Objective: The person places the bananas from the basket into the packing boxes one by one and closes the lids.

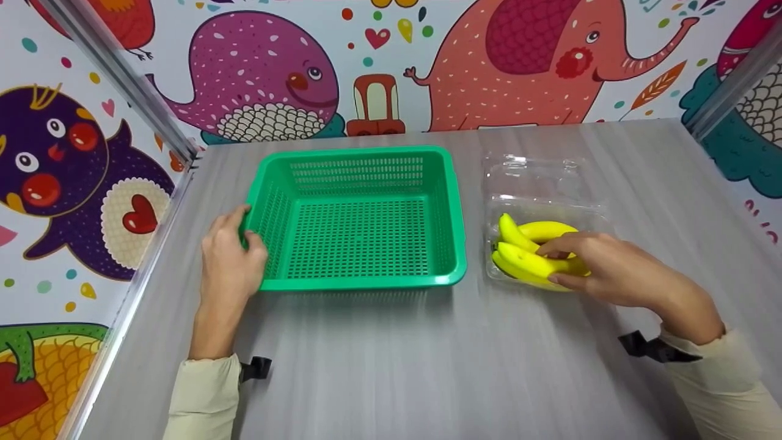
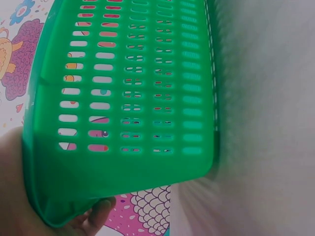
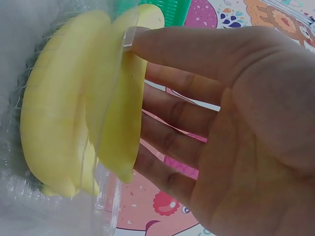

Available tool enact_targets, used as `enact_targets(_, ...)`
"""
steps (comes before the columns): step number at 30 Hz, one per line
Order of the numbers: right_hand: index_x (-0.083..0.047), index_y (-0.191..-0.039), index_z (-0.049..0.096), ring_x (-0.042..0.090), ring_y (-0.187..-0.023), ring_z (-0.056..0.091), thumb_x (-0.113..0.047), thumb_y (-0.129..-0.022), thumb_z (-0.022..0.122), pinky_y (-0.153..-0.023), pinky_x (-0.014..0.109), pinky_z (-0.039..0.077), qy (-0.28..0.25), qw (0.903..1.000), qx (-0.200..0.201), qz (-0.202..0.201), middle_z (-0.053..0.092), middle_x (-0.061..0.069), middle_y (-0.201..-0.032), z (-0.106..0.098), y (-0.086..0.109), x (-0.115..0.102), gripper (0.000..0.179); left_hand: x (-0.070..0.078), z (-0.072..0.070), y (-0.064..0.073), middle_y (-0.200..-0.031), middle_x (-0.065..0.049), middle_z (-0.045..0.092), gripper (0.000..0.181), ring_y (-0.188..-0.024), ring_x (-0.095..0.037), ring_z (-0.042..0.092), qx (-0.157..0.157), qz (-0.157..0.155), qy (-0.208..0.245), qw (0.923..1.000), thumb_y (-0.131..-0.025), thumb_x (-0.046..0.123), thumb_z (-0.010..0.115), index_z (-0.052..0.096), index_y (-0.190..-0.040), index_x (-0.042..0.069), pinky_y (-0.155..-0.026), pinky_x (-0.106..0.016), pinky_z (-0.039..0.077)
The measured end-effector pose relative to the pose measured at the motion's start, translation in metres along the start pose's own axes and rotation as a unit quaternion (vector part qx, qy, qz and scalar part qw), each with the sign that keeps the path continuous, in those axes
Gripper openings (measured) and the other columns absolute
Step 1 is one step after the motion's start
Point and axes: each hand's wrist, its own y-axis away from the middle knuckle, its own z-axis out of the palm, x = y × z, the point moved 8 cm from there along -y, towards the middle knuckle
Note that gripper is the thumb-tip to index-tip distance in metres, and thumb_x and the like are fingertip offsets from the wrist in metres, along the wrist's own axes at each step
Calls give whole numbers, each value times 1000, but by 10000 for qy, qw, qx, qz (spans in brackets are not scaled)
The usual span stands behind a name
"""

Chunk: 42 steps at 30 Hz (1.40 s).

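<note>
My left hand [image 1: 231, 256] grips the left rim of a green plastic basket [image 1: 360, 282], which has slotted walls and a grid bottom. In the left wrist view the basket's wall [image 2: 113, 172] fills the middle, with curled fingertips [image 2: 101, 212] at its rim. My right hand [image 1: 626, 272] reaches into a clear plastic clamshell box [image 1: 531, 183] holding several yellow bananas. It pinches the nearest banana [image 1: 522, 263]; in the right wrist view the thumb lies on one side of that banana [image 3: 123, 118] and the fingers behind it. Another banana [image 1: 547, 231] lies farther back in the box.
The grey table [image 1: 366, 366] carries the basket and, to its right, the box with its lid folded back. Walls with cartoon animals, among them a pink elephant [image 1: 507, 91], stand behind and at both sides. A metal post [image 1: 122, 79] rises at the left corner.
</note>
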Motion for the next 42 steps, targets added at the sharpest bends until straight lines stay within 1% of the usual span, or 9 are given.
enact_targets(4, -12, -130, 78, 17, -100, 69, -16, -92, 86, -83, 39, 64, -12, 10000, 51, 52, 78, 1, -116, -1, 0, 1, 39, 0, -1, 0, -143, -33, 63, 49, -139, -51, 58, 41, 24, -5, 10000, -103, 3, 52, 59, -151, -5, -115, -66, 48)
enact_targets(7, -11, -129, 77, 18, -98, 69, -17, -92, 86, -80, 37, 63, -10, 9999, 83, 132, 78, 2, -112, -2, 0, 2, 39, 0, 0, 0, -145, -33, 63, 49, -140, -51, 58, 79, 40, -19, 10000, -102, 3, 52, 60, -150, -5, -116, -65, 48)
enact_targets(18, -13, -130, 78, 19, -101, 69, -18, -92, 86, -84, 42, 65, -44, 9997, 71, 210, 78, 3, -115, -3, 1, 3, 39, 1, 0, 0, -145, -32, 63, 48, -139, -51, 58, 55, 21, -41, 10000, -103, 4, 52, 60, -150, -4, -115, -65, 48)
enact_targets(24, -14, -128, 79, 19, -101, 68, -20, -94, 85, -82, 39, 65, -68, 9996, 140, 225, 78, 2, -115, -9, 4, 4, 35, 1, 0, -1, -146, -32, 62, 49, -140, -50, 57, -5, 15, 7, 10000, -103, 4, 53, 59, -151, -4, -116, -65, 48)
enact_targets(30, -15, -130, 79, 21, -105, 70, -24, -97, 82, -84, 39, 65, -18, 9987, 395, 313, 79, 2, -119, -19, 9, 11, 35, 0, 1, 0, -146, -32, 62, 49, -141, -50, 57, -51, -22, 5, 10000, -104, 5, 52, 58, -152, -4, -117, -65, 47)
enact_targets(36, -11, -130, 78, 22, -107, 72, -24, -99, 81, -90, 50, 65, 29, 9966, 829, 17, 80, 4, -120, -32, 15, 18, 34, 1, 1, -1, -145, -33, 62, 50, -140, -52, 57, -49, 4, -42, 10000, -104, 4, 51, 58, -152, -4, -115, -66, 47)
enact_targets(38, -12, -129, 78, 20, -105, 73, -23, -98, 81, -91, 50, 64, 88, 9952, 971, -46, 81, 3, -119, -36, 17, 20, 33, 1, 0, 0, -145, -34, 62, 49, -140, -52, 56, -30, 28, -48, 10000, -103, 3, 50, 58, -151, -5, -115, -67, 47)
enact_targets(40, -13, -128, 79, 18, -104, 73, -22, -97, 82, -90, 40, 65, 154, 9940, 1084, -45, 81, 2, -118, -41, 18, 24, 33, 2, 0, 0, -145, -34, 62, 49, -140, -52, 57, -12, 44, -39, 10000, -103, 3, 51, 58, -151, -6, -115, -67, 48)
enact_targets(42, -15, -128, 80, 17, -102, 73, -21, -96, 83, -89, 28, 61, 198, 9926, 1200, 25, 81, 0, -116, -45, 20, 27, 32, 2, 0, 0, -146, -34, 61, 49, -141, -51, 57, -4, 54, -29, 10000, -104, 3, 51, 59, -151, -6, -115, -66, 48)
